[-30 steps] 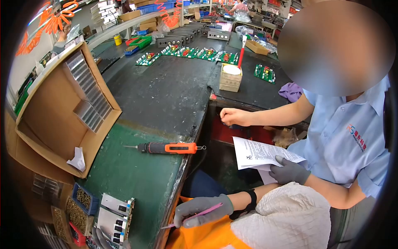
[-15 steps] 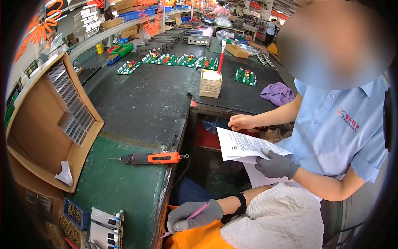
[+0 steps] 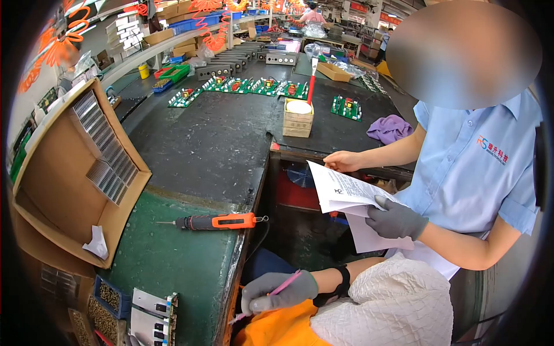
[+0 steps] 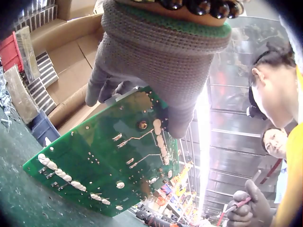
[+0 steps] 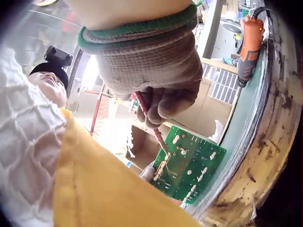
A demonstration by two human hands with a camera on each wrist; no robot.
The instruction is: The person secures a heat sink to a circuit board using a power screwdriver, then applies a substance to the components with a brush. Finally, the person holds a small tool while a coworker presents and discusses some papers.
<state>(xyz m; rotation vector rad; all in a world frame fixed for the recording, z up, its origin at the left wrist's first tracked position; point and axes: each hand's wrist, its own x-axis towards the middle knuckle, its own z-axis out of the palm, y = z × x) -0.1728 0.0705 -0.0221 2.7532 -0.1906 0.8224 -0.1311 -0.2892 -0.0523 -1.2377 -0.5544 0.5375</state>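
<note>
My gloved right hand (image 3: 280, 293) grips a slim pink tool (image 3: 285, 282) with a pointed tip, close over the orange cloth at my lap. In the right wrist view, the tool's tip (image 5: 164, 149) overlaps the circuit board. My gloved left hand (image 4: 158, 61) holds the green circuit board (image 4: 102, 151) by its edge, tilted, with white-coated solder joints facing the wrist camera. In the head view the board's metal plate and black parts (image 3: 160, 326) show at the bottom edge, where the left hand is mostly cut off.
An orange-black electric screwdriver (image 3: 219, 221) lies on the green mat. A cardboard box (image 3: 63, 196) with metal fins stands left, near screw bins (image 3: 109, 297). Further back are circuit boards (image 3: 265, 86) and a pot with a brush (image 3: 298, 121). At right, a person in blue (image 3: 461, 150) holds papers (image 3: 346, 190).
The head view has shifted. The other person's bare hand has come to the papers' upper edge. My right hand still grips the pink tool near my lap.
</note>
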